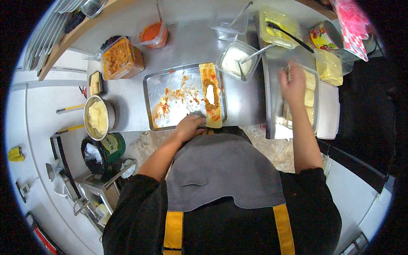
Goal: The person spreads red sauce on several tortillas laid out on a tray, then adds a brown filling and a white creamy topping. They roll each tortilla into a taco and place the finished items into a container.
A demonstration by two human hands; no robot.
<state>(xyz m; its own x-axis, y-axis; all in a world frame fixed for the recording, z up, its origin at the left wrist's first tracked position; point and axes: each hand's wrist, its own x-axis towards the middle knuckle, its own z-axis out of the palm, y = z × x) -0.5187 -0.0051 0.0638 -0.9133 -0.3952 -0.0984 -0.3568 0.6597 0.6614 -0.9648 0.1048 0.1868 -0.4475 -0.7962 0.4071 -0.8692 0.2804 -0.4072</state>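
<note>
A long pasta sheet (211, 94) lies along the right side of a metal tray (170, 85), spread with orange sauce and a white dollop. My left hand (189, 126) rests on the tray's near edge, touching the sheet's near end; whether it grips it I cannot tell. My right hand (292, 83) reaches into a clear container (312, 123) of stacked pasta sheets (309, 98) on the right, fingers down on the stack.
A tub of white cream (234, 59) with a spoon stands beside the tray. Behind are tubs of minced filling (120, 58), red sauce (154, 32), a yellow mix (278, 23) and a tin can (323, 36). A pot (98, 117) sits at left, above a bin (102, 148).
</note>
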